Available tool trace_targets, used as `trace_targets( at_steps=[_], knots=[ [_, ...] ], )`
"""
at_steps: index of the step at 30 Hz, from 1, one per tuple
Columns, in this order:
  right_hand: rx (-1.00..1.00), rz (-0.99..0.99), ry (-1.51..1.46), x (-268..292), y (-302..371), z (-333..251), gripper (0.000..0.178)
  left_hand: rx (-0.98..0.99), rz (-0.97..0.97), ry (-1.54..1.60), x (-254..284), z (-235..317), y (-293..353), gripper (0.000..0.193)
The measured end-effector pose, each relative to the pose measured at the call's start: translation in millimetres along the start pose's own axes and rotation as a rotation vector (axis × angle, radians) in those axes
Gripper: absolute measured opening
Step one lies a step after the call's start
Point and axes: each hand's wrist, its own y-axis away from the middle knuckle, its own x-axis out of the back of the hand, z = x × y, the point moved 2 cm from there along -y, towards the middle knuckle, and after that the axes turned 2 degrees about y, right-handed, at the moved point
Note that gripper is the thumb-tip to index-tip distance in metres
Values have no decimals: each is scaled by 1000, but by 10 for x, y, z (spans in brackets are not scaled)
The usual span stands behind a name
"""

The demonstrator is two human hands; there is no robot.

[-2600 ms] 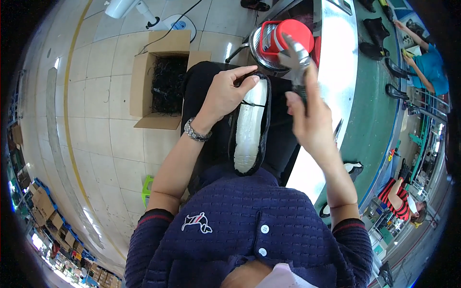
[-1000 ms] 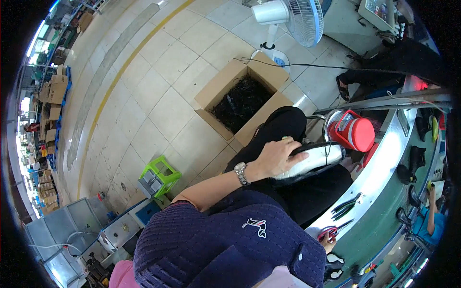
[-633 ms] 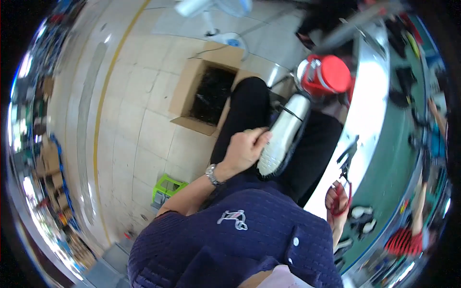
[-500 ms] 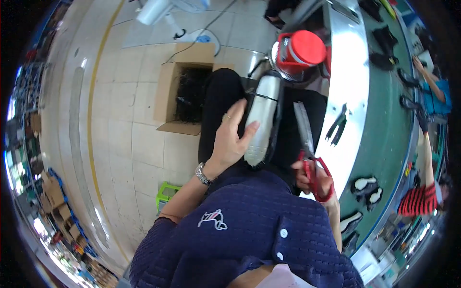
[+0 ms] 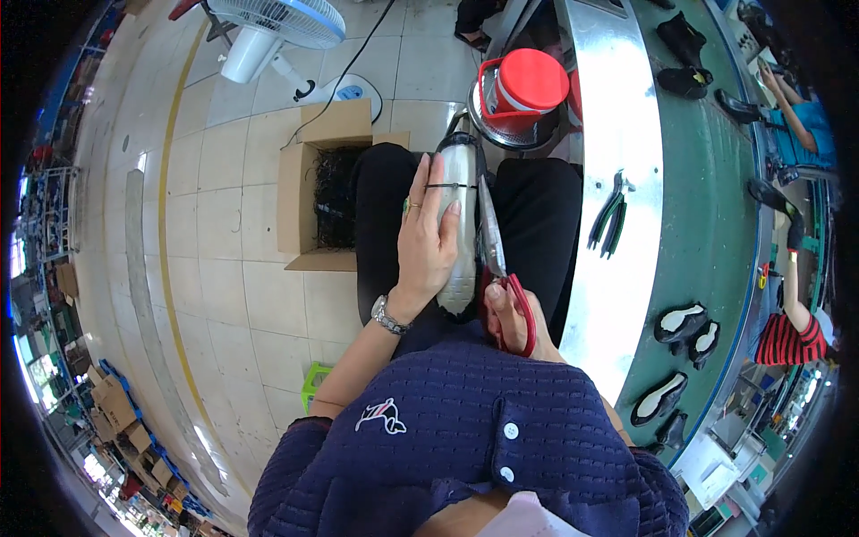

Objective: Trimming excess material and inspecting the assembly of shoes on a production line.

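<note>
An upturned shoe [image 5: 457, 286] with a long whitish sole lies lengthwise between my knees. A thin dark band crosses it near the far end. My left hand [image 5: 422, 255] rests on its left side, fingers stretched out flat and thumb on the sole. Red-handled scissors [image 5: 491, 237] are in my right hand [image 5: 513, 320], its fingers closed in the loops. Their blades point away from me, close along the shoe's right edge; I cannot tell if they touch or cut anything.
A metal ledge [image 5: 617, 125] on the right bears green-handled pliers [image 5: 610, 215]. Beyond it, several shoes lie on a green belt [image 5: 617, 438]. Ahead are a red-lidded container [image 5: 532, 80] and a fan [image 5: 277, 22]. A cardboard box [image 5: 295, 201] with black scraps stands left of my knees.
The scissors have swung left, from apart to beside the shoe's right edge. My left hand has slid further onto the shoe. The whole view has shifted somewhat.
</note>
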Motion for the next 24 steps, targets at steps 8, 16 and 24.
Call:
trace_targets(
  at_steps=[8,16,24],
  knots=[
    [443,471,129,1210,-31,640,18,-289,135,-358,39,-46,-143,10],
    [581,883,814,2451,-818,1146,48,-286,299,-166,-56,-126,15,8],
    [863,731,923,2406,-1314,915,53,-316,519,48,356,302,-139,13]
  ],
)
